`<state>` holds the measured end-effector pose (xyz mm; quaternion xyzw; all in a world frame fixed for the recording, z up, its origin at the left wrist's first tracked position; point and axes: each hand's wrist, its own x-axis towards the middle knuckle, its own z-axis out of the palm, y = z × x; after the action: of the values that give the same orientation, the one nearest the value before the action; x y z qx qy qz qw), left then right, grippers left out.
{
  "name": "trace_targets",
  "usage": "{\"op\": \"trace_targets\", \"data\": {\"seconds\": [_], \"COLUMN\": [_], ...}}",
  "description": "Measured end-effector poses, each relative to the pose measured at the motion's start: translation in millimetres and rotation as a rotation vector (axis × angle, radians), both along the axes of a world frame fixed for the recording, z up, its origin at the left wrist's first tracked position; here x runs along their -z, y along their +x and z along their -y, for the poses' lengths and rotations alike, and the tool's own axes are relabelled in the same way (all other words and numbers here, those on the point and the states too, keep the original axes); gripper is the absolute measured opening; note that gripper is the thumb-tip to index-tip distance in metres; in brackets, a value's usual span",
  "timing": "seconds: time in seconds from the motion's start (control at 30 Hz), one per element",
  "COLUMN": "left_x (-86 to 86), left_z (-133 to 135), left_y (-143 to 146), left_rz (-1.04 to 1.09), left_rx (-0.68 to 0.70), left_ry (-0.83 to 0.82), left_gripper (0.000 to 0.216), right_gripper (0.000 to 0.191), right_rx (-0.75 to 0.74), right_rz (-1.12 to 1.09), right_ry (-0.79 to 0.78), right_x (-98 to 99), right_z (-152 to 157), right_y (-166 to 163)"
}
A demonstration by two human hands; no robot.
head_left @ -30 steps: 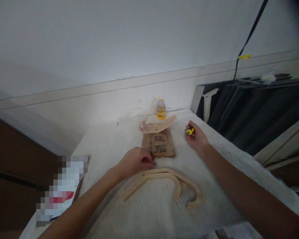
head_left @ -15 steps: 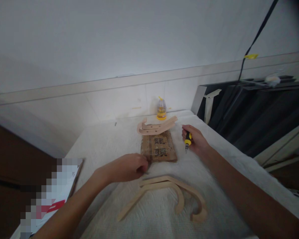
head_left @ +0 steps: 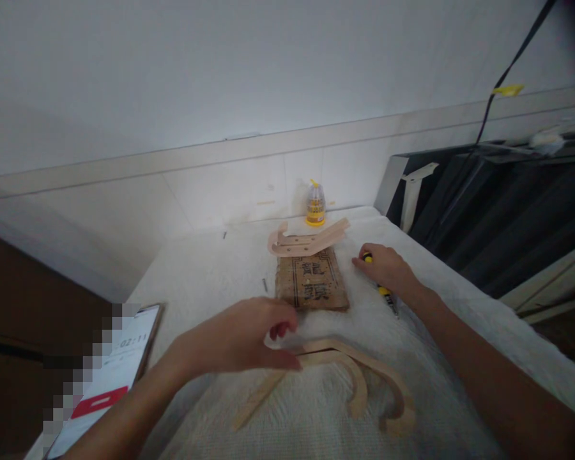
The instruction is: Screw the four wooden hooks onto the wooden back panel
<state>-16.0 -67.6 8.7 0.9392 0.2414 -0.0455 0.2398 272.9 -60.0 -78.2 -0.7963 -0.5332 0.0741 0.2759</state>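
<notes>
My left hand [head_left: 253, 335], thumb and fingers apart and nothing in them, hovers at the near ends of two curved, hook-ended wooden strips [head_left: 357, 383]. Whether it touches them I cannot tell. In my right hand [head_left: 386, 267], fingers curled round its handle, is a yellow and black screwdriver [head_left: 384, 292], its metal tip pointing towards me just above or on the cloth. Between the hands lies a flat piece of printed brown cardboard [head_left: 311, 281]. Two more curved wooden pieces with holes [head_left: 306, 244] rest across its far edge. A small screw [head_left: 264, 285] lies left of the cardboard.
By the wall stands a clear and yellow bit container [head_left: 315, 206]. Another small screw [head_left: 224, 235] is at the far left. A phone [head_left: 110, 377] lies at the left edge of the white cloth [head_left: 196, 275]. Dark panels [head_left: 503, 198] lean beyond the right edge.
My left hand has opened and moved slightly towards me, over the wooden strips. A screw now shows left of the cardboard. My right hand has turned the screwdriver and lowered its tip.
</notes>
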Motion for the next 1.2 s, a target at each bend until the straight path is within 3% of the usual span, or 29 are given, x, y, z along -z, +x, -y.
{"op": "trace_targets", "data": {"seconds": [0.1,0.2,0.4,0.53,0.7,0.83,0.93,1.07,1.13,1.2], "left_x": [-0.5,4.9,2.8,-7.8,-3.8,4.1,3.3,1.5,2.3,4.3], "left_z": [18,22,16,8,-6,-6,5,23,28,27], "left_y": [10,13,-4,-14,-12,-3,5,11,11,10], "left_rz": [-0.192,-0.252,-0.117,-0.032,0.077,0.115,0.149,0.324,0.486,0.667], "left_rx": [0.045,0.027,-0.028,-0.117,-0.19,-0.076,0.032,0.135,0.113,0.008], "left_ry": [0.01,0.027,0.09,0.116,0.005,0.088,0.257,0.699,0.84,0.943], "left_gripper": [0.02,0.007,0.035,0.022,0.019,0.016,0.018,0.013,0.015,0.023], "right_gripper": [0.012,0.012,0.007,0.008,0.017,0.041,0.036,0.026,0.022,0.024], "right_rx": [-0.032,-0.063,-0.098,-0.273,-0.709,-1.062,-1.064,-1.024,-1.022,-0.967], "right_rz": [0.146,0.25,0.275,0.095,-0.269,-0.523,-0.522,-0.566,-0.63,-0.72], "right_ry": [-0.011,0.039,0.466,0.615,0.407,0.082,-0.106,-0.239,-0.217,-0.116], "right_x": [-1.7,-9.5,-25.2,-31.0,-42.6,-47.9,-46.4,-46.6,-48.8,-50.7], "right_z": [7,12,18,26,38,45,48,55,56,54], "right_y": [-7,-14,-30,-43,-59,-69,-76,-86,-88,-87]}}
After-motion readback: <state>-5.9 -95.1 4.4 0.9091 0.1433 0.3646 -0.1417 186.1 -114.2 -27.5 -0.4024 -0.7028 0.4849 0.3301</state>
